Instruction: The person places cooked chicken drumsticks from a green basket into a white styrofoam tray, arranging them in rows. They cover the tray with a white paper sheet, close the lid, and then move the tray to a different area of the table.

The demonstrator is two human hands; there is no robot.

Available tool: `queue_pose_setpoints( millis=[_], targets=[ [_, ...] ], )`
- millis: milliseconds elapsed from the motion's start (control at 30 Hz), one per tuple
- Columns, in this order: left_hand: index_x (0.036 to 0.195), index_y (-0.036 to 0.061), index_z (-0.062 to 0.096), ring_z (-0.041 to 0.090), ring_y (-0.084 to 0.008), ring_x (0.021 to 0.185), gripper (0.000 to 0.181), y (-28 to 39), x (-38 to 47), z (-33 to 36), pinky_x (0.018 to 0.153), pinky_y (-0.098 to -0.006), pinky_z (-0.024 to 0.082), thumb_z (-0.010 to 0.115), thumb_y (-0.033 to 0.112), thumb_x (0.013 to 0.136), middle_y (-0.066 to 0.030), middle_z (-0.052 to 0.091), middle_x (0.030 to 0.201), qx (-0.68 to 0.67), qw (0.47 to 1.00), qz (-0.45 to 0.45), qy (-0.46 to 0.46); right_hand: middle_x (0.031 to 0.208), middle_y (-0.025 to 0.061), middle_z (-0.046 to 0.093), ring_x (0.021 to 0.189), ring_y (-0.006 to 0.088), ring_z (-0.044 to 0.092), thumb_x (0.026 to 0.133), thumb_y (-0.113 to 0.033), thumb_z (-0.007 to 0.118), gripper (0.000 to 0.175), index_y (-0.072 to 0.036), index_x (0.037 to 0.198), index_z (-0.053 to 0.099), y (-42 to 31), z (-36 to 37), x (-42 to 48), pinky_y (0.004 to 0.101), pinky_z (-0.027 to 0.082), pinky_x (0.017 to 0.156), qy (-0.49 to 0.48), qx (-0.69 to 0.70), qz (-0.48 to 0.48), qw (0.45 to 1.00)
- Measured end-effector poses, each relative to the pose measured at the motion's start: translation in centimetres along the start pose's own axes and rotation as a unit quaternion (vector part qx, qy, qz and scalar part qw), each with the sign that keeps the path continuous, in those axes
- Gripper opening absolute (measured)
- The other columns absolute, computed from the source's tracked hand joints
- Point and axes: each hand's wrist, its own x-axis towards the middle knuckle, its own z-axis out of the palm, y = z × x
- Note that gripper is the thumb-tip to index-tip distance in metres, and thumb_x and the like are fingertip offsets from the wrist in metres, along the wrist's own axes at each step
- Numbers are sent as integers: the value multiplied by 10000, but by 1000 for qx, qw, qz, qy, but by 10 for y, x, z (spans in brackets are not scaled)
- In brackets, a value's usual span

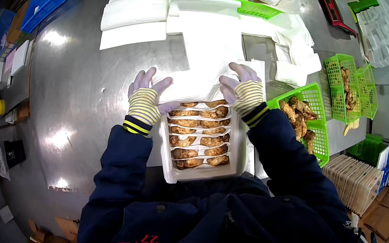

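Observation:
Before me stands a white foam box. Brown mushrooms, matsutake by their look, lie in it in two columns, with folds of white paper between the rows. A white paper sheet covers the far end of the box and hides what is under it. At the sheet's left edge, my left hand, in a striped knit glove, holds it with spread fingers, the thumb by the box rim. My right hand, gloved alike, has its fingertips on the sheet's right side.
Right of the box, a green plastic basket holds more mushrooms. White paper stacks lie across the steel table. Farther right are smaller green baskets and a red digital scale. A blue crate sits far left.

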Motion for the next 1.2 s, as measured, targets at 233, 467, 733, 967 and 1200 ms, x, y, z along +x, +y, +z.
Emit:
queue_pose_setpoints(
  millis=[233,467,733,967,1200],
  targets=[
    [1281,197,603,378,-315,1352,634,-18,-11,47,1020,-367,475,842,131,697,-197,292,1502,-45,997,-41,48,1359,157,522,1270,408,448,719,-354,768,334,-235,1027,721,-6,-15,-2,526,402,1001,-86,-12,-11,996],
    [1225,28,601,575,-317,1157,551,-7,5,48,984,-407,478,757,359,813,-248,419,1409,-8,989,-117,87,1327,106,544,1278,351,437,846,-368,666,306,-95,970,725,12,24,-18,500,357,1035,-101,3,135,986],
    [1096,197,736,571,-247,1162,488,44,54,-14,1060,-448,330,611,596,844,-64,640,1220,165,930,-238,-228,1108,26,652,1116,252,543,851,-417,609,334,-130,951,748,-20,4,23,437,400,950,-208,-137,190,950],
    [1082,249,736,487,-252,1216,428,40,29,4,1090,-547,245,660,572,811,-36,575,1269,159,965,-191,-83,1068,20,643,1092,244,549,830,-438,644,334,-142,950,744,-22,11,23,435,399,944,-224,-179,205,936],
    [1131,101,635,601,-268,1067,416,41,-8,45,1032,-481,412,690,74,720,-88,630,1118,71,972,150,169,1108,51,659,1088,277,571,800,-405,684,342,-116,977,734,-21,2,19,444,419,947,-177,-126,179,960]
  ],
)
